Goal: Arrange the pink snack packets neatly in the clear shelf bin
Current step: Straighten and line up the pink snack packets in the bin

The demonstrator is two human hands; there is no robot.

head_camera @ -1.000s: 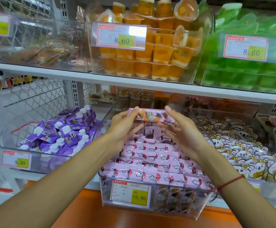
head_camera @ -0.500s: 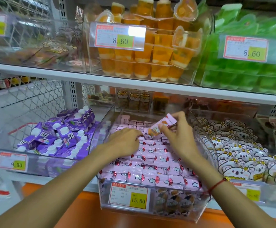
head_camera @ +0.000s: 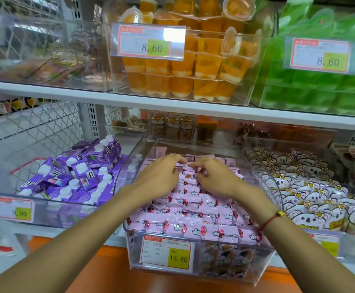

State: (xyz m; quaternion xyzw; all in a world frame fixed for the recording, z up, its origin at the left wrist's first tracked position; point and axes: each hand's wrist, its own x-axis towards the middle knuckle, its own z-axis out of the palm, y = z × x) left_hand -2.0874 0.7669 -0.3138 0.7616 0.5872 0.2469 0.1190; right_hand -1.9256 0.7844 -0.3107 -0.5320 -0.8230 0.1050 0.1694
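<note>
Glossy pink snack packets (head_camera: 195, 218) in overlapping rows filling clear plastic shelf bin (head_camera: 263, 265), lower shelf, 6 o'clock. Left hand (head_camera: 161, 178) and right hand (head_camera: 214, 176) side by side at centre, fingers curled, pressing on rear packets; grip unclear.

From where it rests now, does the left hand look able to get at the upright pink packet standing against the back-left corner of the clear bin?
Probably yes. The left hand lies on the rows of pink snack packets inside the clear plastic bin, and the upright pink packet stands just beyond its fingers with nothing between.
</note>
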